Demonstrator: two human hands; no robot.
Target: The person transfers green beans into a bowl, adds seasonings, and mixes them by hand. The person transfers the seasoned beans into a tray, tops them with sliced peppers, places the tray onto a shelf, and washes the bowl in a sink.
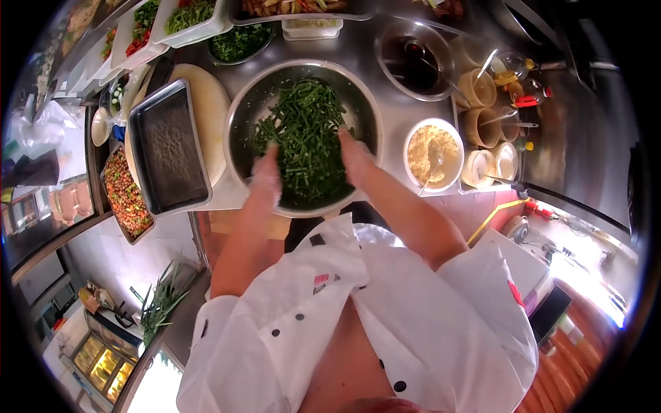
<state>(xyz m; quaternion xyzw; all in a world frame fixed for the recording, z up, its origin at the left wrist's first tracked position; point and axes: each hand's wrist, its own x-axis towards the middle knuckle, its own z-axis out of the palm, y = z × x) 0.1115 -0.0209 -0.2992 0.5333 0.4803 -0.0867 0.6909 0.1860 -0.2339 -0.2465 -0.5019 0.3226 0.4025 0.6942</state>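
Observation:
A wide steel bowl (236, 103) holds a heap of chopped green vegetable pieces (306, 124) with small pale bits among them. Both hands are inside the bowl, one on each side of the heap. My left hand (267, 171) wears a clear plastic glove and is blurred; its fingertips are hidden at the heap's left edge. On the right side, my right hand (352, 155) also touches the greens, its fingers partly sunk into them and hidden. What either hand grips, if anything, cannot be made out.
Left of the bowl, an empty metal tray (169, 148) rests on a round board (217, 103). To the right stand a white bowl of yellowish crumbs (432, 153), a bowl of dark liquid (413, 62) and seasoning pots (478, 88). Food containers (189, 20) line the back.

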